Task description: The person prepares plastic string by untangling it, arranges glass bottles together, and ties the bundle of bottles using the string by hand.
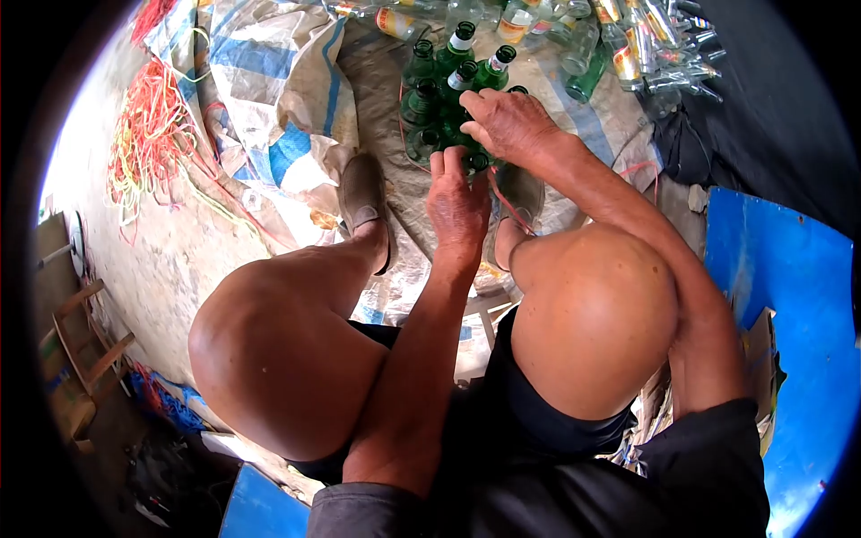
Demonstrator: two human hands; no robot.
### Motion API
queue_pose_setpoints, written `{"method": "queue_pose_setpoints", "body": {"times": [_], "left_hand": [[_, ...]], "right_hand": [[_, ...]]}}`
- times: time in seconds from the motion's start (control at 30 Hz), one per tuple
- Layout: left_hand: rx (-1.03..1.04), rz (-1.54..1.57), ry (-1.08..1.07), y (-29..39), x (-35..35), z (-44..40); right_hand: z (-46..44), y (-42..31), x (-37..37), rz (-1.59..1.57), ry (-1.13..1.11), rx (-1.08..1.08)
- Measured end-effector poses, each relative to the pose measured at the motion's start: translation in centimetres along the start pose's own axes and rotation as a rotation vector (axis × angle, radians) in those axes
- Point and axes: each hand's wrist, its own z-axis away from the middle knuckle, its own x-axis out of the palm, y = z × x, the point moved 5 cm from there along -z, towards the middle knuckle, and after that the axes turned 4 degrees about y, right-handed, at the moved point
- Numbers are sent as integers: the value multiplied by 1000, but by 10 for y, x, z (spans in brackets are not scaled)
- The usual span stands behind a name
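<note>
A tight cluster of green glass bottles [421, 103] stands upright on the ground sheet in front of me. Thin pinkish-red string [513, 211] shows at the cluster's left side and trails from beside my left hand toward my right foot. My left hand [457, 202] is at the near end of the cluster, fingers curled beside a bottle mouth [478, 161]. Over the right side of the cluster is my right hand [513, 127], fingers bent down among the bottles. What either hand's fingertips grip is hidden.
Several clear labelled bottles [641, 45] lie heaped at the top right. A tangle of red and yellow string [152, 134] and a woven sack [278, 72] are at left. Blue panels [780, 269] stand at right. A wooden frame [90, 341] sits at far left.
</note>
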Motion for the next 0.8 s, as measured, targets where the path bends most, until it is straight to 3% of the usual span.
{"method": "queue_pose_setpoints", "body": {"times": [0.3,0.5,0.6,0.63,0.77,0.8], "left_hand": [[48,-25,-9,0,3,-1],[70,-43,-20,-1,1,0],[77,-22,-18,1,2,-1],[83,-20,-14,0,3,-1],[80,-41,-20,3,0,0],[58,-36,-31,3,-1,-1]], "right_hand": [[3,5,1,-44,55,-45],[32,0,-44,-149,343,-167],[62,10,-50,-405,341,44],[73,20,-32,-545,218,267],[102,30,12,-1258,132,466],[104,28,13,-1221,115,437]]}}
